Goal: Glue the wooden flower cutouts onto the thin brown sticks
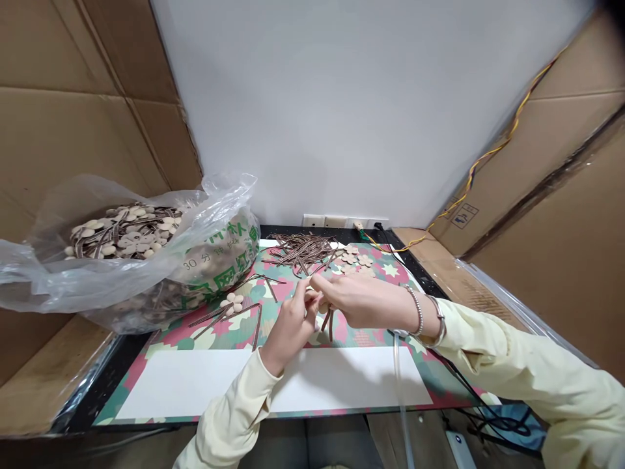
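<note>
My left hand (293, 317) and my right hand (364, 301) meet over the middle of the table, fingers pinched together. Between them is a small flower ornament, mostly hidden by the fingers, with brown strips (331, 326) hanging below. Left of my left hand lies a cream flower ornament (232, 303) with long brown strips. Beyond the hands rests a pile of loose brown strips (303, 251). Several flat cream flower pieces (364, 260) lie just behind my right hand.
A clear plastic bag (215, 260) full of flower ornaments stands at the left. White paper (195, 384) covers part of the camouflage-patterned mat (234, 335). A thin clear tube (401, 397) hangs over the front edge. Sockets (336, 222) and a yellow cable (471, 179) are behind; cardboard flanks both sides.
</note>
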